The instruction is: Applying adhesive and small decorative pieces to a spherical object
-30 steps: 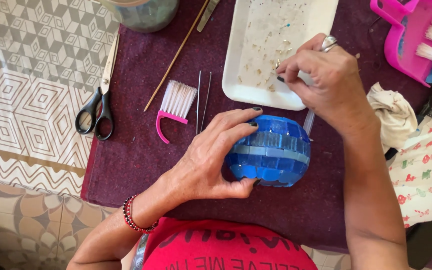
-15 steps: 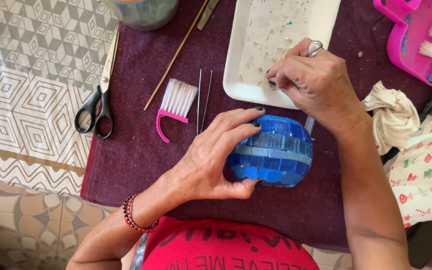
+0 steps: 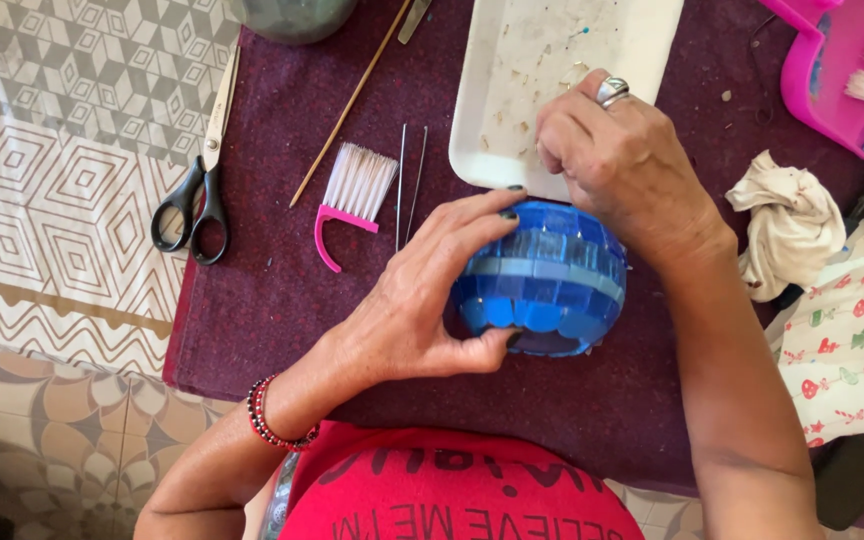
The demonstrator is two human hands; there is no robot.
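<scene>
Partly hid | right hand (image 3: 624, 165) fingertips | behind blue mosaic bowl (image 3: 542, 277) | grip unclear

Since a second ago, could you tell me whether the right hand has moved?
Yes. The right hand has slid left along the white tray's near edge, closer to the blue mosaic bowl.

Under my left hand (image 3: 407, 310) the bowl (image 3: 542, 275) is clad in small glossy blue tiles, glassy and smooth, with a paler band round it. My right hand (image 3: 627, 165) wears a shiny metal ring (image 3: 612, 92). The mat (image 3: 282, 270) over the table looks like matt maroon felt, a bit fuzzy. The tray (image 3: 512, 130) is smooth white plastic, speckled with crumbs. The brush (image 3: 347, 200) has a glossy pink plastic handle and pale bristles. The scissors (image 3: 197, 175) have steel blades and black plastic grips. The stick (image 3: 347, 105) is bare wood. The rag (image 3: 787, 225) is crumpled cream cloth.
</scene>
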